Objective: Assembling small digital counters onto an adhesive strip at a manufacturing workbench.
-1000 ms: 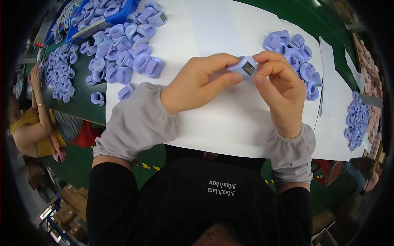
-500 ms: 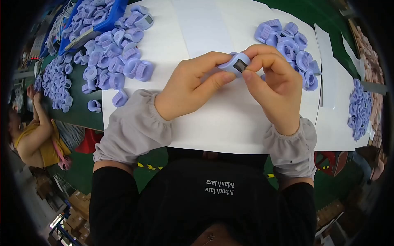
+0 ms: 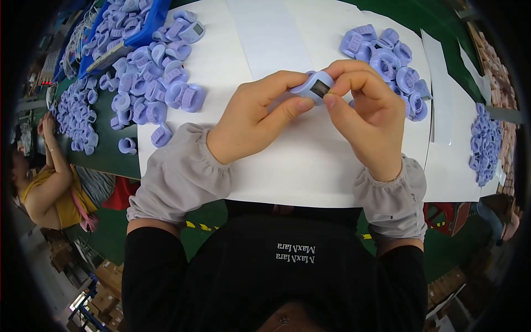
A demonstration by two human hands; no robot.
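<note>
With fingers (image 3: 303,104) of left hand (image 3: 243,119) and right hand (image 3: 373,113), pinching ring (image 3: 306,87); likely light, stiff; grip at nine and three o'clock.

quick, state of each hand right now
Left hand: closed, holding a lavender piece.
Right hand: curled at the piece's right edge; grip cannot be told.

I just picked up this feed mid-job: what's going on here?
A person's left hand holds a small purple gadget with a dark window above a white sheet, between thumb and fingers. The right hand has its fingertips on the other end. A left pile and a right pile contain similar pieces, with more in a blue bin.
</note>
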